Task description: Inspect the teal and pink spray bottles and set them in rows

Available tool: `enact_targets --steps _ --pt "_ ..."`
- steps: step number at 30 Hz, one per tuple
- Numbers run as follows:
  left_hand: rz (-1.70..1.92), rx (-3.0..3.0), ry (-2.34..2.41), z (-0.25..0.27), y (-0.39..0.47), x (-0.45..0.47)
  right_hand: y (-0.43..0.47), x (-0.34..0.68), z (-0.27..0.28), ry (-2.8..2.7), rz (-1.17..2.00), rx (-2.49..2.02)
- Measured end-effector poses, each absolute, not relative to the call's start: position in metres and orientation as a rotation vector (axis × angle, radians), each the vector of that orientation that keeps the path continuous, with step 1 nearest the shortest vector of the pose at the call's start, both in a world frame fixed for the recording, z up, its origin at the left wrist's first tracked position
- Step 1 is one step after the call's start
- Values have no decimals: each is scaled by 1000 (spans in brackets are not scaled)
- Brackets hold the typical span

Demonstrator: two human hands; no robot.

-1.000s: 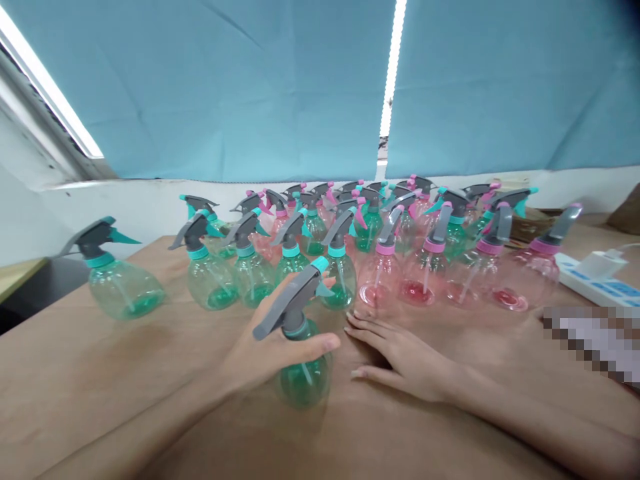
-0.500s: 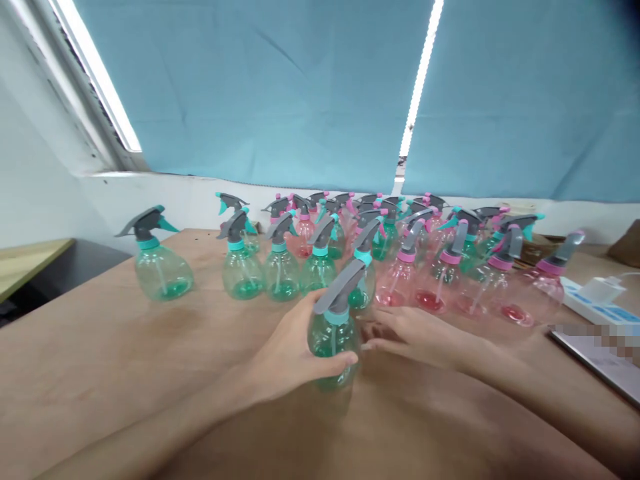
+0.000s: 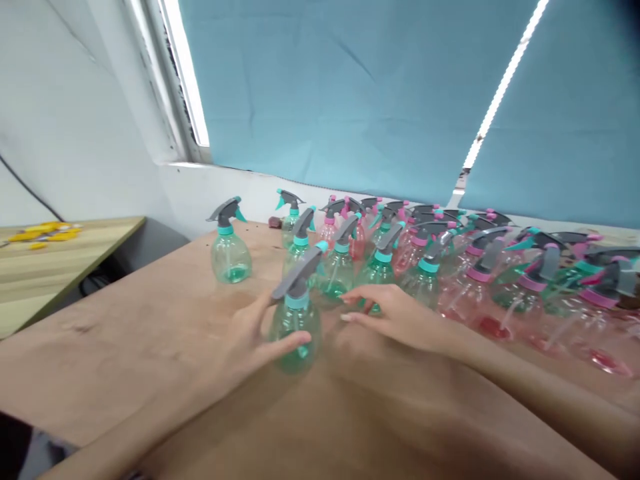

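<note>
My left hand [image 3: 255, 333] is wrapped around the body of a green spray bottle [image 3: 295, 330], its thumb across the front. The bottle has a grey trigger head, a turquoise collar and a little green showing at the bottom. To the right of it, my right hand [image 3: 393, 313] is apart from the bottle, with fingers half bent and a gap between thumb and fingertips. Nothing shows in that hand. Just behind it stand more green spray bottles [image 3: 337, 270], partly covered by my fingers.
A lone green spray bottle [image 3: 231, 257] stands at the left on the brown table [image 3: 125, 327]. Pink spray bottles [image 3: 530, 300] crowd the right side, with several others behind. A light wooden surface [image 3: 110, 233] at far left carries yellow pieces [image 3: 45, 231].
The view has turned left, bringing the yellow pieces into sight. My left hand still holds the green spray bottle. My right hand has moved away from beside the bottle, leaving a wider gap.
</note>
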State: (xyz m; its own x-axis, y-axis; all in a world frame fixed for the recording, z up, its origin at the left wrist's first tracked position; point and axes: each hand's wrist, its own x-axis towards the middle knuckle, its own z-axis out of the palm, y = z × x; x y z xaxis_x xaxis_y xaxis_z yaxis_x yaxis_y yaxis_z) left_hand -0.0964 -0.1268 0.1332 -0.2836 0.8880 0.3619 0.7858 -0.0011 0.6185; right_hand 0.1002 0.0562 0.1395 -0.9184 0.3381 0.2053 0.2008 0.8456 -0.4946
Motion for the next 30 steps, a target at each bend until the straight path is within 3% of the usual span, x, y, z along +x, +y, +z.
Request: enact_targets --steps 4,16,30 --pt "1306 1601 2397 126 -139 -145 50 54 155 -2598 691 -610" --pt "1231 1704 2513 124 -96 -211 58 -9 167 -2627 859 -833" --pt "784 1942 2833 136 -69 -210 68 -52 161 -2638 773 -958"
